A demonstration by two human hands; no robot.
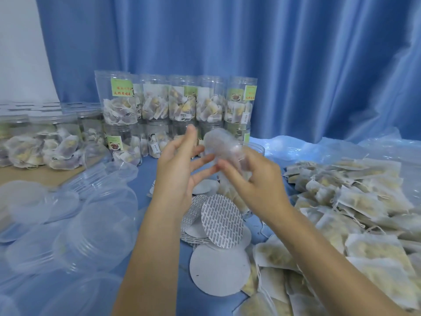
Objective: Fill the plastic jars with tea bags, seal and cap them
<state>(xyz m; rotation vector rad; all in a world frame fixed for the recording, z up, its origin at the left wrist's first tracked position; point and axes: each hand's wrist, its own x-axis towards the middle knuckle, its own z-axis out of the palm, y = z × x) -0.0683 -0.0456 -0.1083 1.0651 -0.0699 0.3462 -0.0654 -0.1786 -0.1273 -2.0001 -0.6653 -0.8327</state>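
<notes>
Above the blue-covered table's middle, the right hand (248,176) is pinching a blurred, light, flimsy-looking tea bag (222,144), the left hand (180,169) hovering open-fingered beside it

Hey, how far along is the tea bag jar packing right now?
Done: filled jars stand stacked by the curtain. In hand: the right hand holds a blurred tea bag, and the left hand is open beside it. Left: a big pile of loose tea bags, seal discs and clear lids still wait on the table.
</notes>
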